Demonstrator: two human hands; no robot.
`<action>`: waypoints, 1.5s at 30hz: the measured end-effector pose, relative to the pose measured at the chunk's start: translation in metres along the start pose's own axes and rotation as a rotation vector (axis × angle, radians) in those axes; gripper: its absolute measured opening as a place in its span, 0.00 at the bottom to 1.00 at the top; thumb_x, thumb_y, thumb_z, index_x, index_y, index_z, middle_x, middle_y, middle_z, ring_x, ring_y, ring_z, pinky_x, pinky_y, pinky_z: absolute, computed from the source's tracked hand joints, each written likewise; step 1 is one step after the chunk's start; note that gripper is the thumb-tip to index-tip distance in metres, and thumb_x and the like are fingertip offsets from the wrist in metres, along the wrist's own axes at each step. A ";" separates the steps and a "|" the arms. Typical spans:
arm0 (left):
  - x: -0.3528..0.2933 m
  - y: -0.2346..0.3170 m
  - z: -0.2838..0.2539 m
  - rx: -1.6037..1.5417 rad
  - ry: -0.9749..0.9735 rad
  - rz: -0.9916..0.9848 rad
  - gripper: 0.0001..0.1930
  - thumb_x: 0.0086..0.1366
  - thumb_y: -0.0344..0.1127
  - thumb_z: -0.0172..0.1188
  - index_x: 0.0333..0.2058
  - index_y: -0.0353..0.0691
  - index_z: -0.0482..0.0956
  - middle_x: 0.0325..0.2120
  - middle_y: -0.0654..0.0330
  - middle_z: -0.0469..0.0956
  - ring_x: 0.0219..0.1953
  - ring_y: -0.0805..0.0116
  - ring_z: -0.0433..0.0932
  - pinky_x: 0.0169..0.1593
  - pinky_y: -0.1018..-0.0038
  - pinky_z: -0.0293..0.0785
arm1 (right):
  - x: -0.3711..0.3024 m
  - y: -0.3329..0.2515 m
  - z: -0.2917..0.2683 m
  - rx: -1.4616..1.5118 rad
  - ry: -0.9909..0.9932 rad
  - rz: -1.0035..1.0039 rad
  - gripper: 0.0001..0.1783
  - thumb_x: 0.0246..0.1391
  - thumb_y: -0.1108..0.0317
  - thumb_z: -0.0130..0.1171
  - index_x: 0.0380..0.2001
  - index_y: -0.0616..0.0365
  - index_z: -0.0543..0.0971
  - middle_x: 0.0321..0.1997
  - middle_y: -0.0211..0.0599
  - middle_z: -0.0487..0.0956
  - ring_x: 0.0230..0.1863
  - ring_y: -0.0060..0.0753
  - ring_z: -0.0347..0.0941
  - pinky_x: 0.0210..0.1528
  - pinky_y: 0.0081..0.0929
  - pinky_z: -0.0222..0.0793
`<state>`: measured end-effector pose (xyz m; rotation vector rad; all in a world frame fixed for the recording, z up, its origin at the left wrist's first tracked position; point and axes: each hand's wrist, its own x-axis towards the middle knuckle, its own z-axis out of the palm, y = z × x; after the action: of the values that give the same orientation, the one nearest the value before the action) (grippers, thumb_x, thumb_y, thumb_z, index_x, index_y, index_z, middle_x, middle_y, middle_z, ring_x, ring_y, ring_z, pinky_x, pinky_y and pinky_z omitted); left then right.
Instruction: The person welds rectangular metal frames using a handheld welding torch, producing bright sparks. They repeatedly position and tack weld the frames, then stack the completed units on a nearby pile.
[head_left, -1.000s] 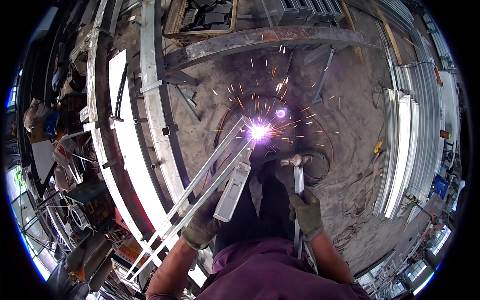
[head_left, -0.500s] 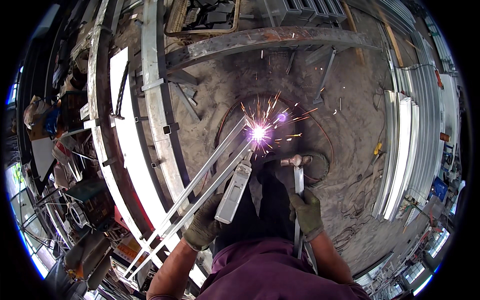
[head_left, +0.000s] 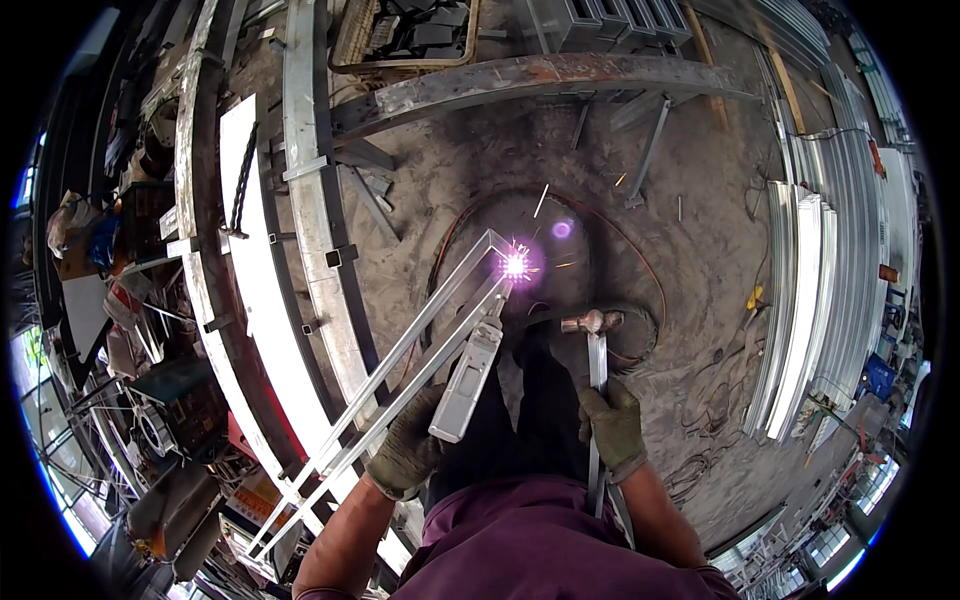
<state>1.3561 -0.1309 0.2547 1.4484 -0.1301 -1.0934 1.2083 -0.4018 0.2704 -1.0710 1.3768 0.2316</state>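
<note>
My left hand (head_left: pixel 408 445), in a dark green work glove, is closed around a grey, box-shaped welding gun (head_left: pixel 468 388); the fingers behind it are partly hidden. A bright violet-white arc with small sparks (head_left: pixel 515 265) glows just beyond its nozzle. Beside the gun run two slim silver metal bars (head_left: pixel 405 372), meeting at an angled end close to the arc. They slant from the lower left. My right hand (head_left: pixel 614 428), gloved alike, grips the silver handle of a hammer (head_left: pixel 598 360). Its rusty brown head points away from me, apart from the bars.
Long steel beams (head_left: pixel 305 150) extend along the left, and another beam (head_left: pixel 560 70) crosses the far side. A crate of dark scrap (head_left: pixel 345 65) stands beyond it. Stacked silver profiles (head_left: pixel 800 300) lie at the right. A cable loop (head_left: pixel 655 270) rests on the floor.
The spray of sparks has shrunk to a small glow, leaving the bars' angled end easier to see. Both hands, the gun and the hammer stay in nearly the same place.
</note>
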 end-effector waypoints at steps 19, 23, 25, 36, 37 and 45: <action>0.002 0.019 0.016 0.176 0.208 0.036 0.35 0.61 0.36 0.79 0.64 0.37 0.72 0.55 0.53 0.81 0.58 0.64 0.80 0.59 0.67 0.79 | 0.008 -0.030 0.011 0.155 -0.100 -0.142 0.23 0.72 0.52 0.57 0.48 0.64 0.81 0.22 0.29 0.74 0.17 0.22 0.71 0.19 0.25 0.66; -0.002 -0.018 -0.009 0.372 0.110 -0.115 0.29 0.61 0.32 0.78 0.59 0.37 0.76 0.49 0.57 0.84 0.52 0.67 0.83 0.55 0.70 0.81 | 0.033 -0.041 0.020 0.218 -0.141 -0.088 0.23 0.74 0.50 0.57 0.47 0.62 0.81 0.22 0.28 0.75 0.15 0.20 0.70 0.16 0.22 0.66; -0.002 -0.017 -0.011 0.481 0.102 -0.055 0.23 0.62 0.31 0.75 0.55 0.38 0.80 0.45 0.59 0.85 0.49 0.68 0.84 0.51 0.71 0.81 | 0.040 -0.040 0.022 0.260 -0.160 -0.056 0.21 0.73 0.54 0.59 0.48 0.65 0.81 0.21 0.29 0.75 0.15 0.21 0.67 0.18 0.25 0.64; 0.009 0.011 -0.002 0.455 0.098 -0.125 0.12 0.68 0.32 0.70 0.49 0.41 0.83 0.31 0.68 0.80 0.32 0.75 0.79 0.34 0.74 0.75 | 0.052 -0.045 0.014 0.272 -0.127 -0.169 0.22 0.75 0.49 0.56 0.47 0.60 0.81 0.18 0.27 0.72 0.11 0.22 0.65 0.13 0.22 0.59; 0.008 0.013 0.000 0.427 0.101 -0.110 0.13 0.71 0.35 0.70 0.51 0.41 0.84 0.32 0.68 0.81 0.33 0.75 0.80 0.36 0.74 0.75 | 0.055 -0.051 0.013 0.279 -0.094 -0.195 0.22 0.74 0.48 0.56 0.47 0.60 0.81 0.17 0.27 0.72 0.11 0.22 0.65 0.13 0.22 0.59; 0.008 0.007 0.003 0.310 0.113 -0.021 0.17 0.69 0.31 0.70 0.55 0.38 0.81 0.37 0.65 0.82 0.38 0.74 0.80 0.40 0.73 0.77 | 0.077 -0.064 0.024 -0.055 -0.108 -0.174 0.24 0.73 0.45 0.59 0.39 0.57 0.81 0.20 0.25 0.73 0.16 0.19 0.67 0.16 0.23 0.65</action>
<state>1.3622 -0.1394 0.2572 1.7887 -0.2120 -1.0374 1.2882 -0.4528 0.2307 -1.2004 1.1799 0.1975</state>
